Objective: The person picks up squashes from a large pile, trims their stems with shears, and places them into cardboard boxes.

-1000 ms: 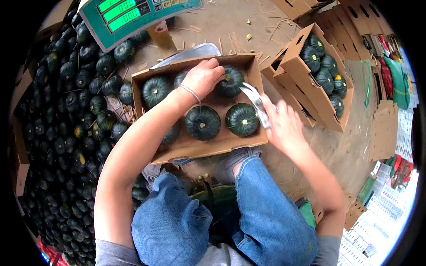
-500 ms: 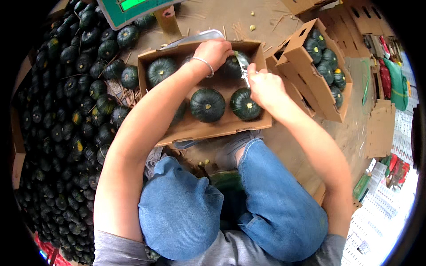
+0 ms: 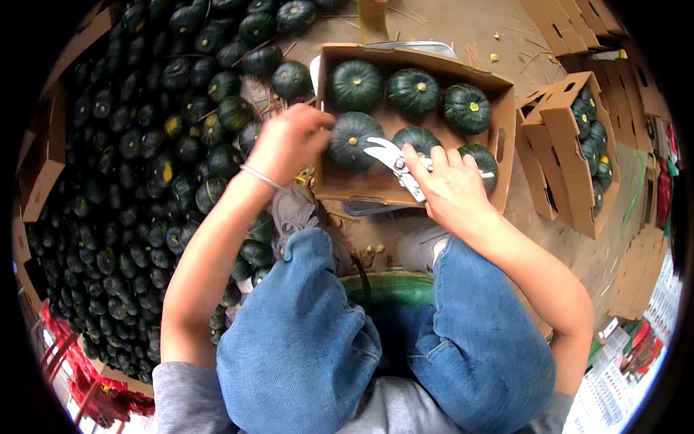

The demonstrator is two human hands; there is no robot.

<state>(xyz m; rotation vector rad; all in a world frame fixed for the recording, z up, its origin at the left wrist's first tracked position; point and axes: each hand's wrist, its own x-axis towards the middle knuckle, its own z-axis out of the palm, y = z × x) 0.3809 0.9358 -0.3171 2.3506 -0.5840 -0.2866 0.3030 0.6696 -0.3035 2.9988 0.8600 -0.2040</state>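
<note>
My right hand [image 3: 455,177] is closed around a pair of silver pruning shears [image 3: 396,165], held over the front row in an open cardboard box [image 3: 499,155]. The shears' blades point left, towards a dark green round squash [image 3: 352,141]. Several such squashes sit in two rows in the box; the hand and shears partly cover a squash at front middle [image 3: 416,139] and another at front right [image 3: 477,160]. My left hand [image 3: 289,141], blurred, is at the box's left edge with fingers apart and nothing visible in them.
A big heap of squashes [image 3: 144,181] fills the left side. A tilted cardboard box [image 3: 571,155] with more squashes stands at right. Flattened cardboard [image 3: 636,271] lies beyond it. Under my box is a grey tray [image 3: 434,48]; a yellowish post [image 3: 372,20] rises behind.
My left hand has moved from the box's back row to its left edge. My right hand has brought the shears nearer, over the front row. The view has shifted left, and the green display is out of sight.
</note>
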